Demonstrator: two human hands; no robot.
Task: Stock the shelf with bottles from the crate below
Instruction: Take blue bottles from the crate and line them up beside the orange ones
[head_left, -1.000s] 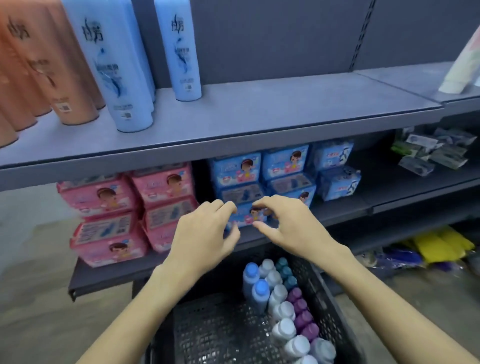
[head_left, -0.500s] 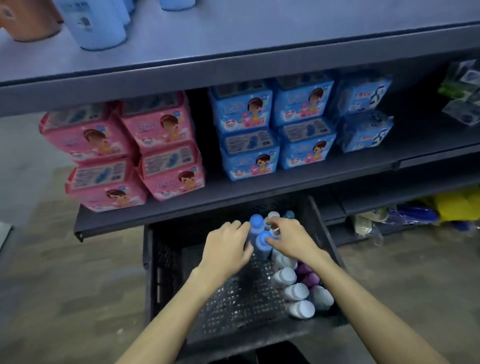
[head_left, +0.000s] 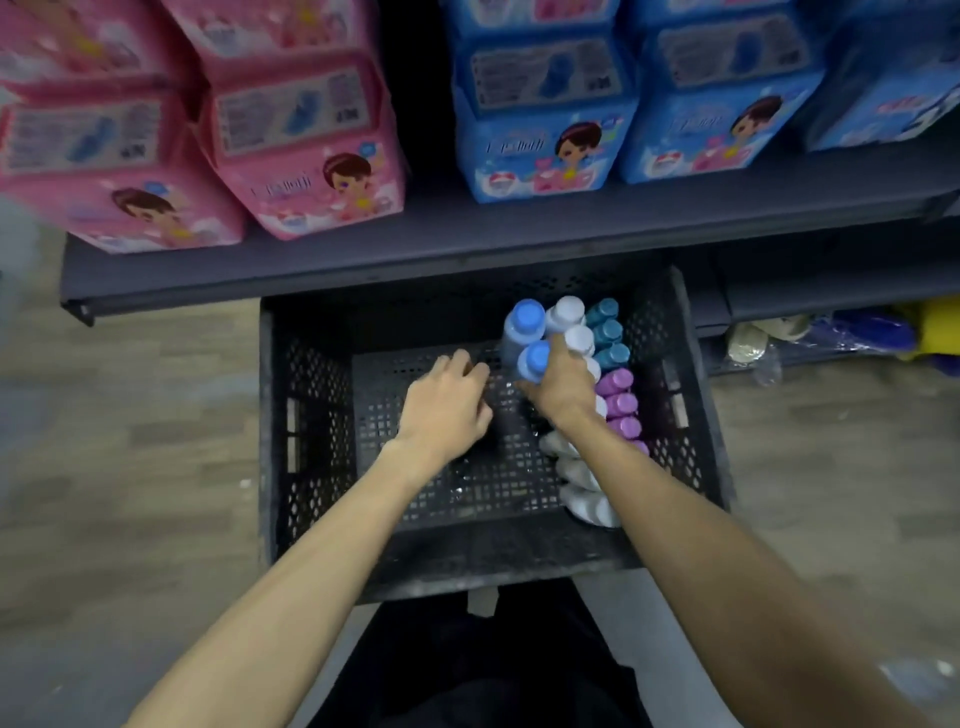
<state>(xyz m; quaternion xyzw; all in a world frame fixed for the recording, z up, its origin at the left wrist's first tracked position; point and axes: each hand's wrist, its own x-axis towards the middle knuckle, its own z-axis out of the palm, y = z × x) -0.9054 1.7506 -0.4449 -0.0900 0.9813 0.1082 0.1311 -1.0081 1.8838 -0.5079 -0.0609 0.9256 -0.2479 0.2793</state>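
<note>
Both grips are down inside the crate (head_left: 306, 415) at the middle of the frame. Right hand (head_left: 563, 387) is curled round the nearer blue-capped bottle (head_left: 534, 358), so that grip holds a bottle; whether it has lifted clear of the crate floor I cannot tell. Left hand (head_left: 447, 402) sits just left of it, fingers bent toward the bottles with nothing clearly in them, so its grip looks narrow but not closed on anything. A second blue-capped bottle (head_left: 523, 319) stands right behind the held one. To the right of these run rows of white-capped bottles (head_left: 569, 312), teal-capped bottles (head_left: 605, 332) and purple-capped bottles (head_left: 618, 402). Judging from this, stocking is partway: the left half of the crate shows bare mesh, while many bottles are left in the right half. The shelf (head_left: 519, 228) in the upper frame carries pink packs (head_left: 301, 150) and blue packs (head_left: 545, 135); no bottle shows on it
</note>
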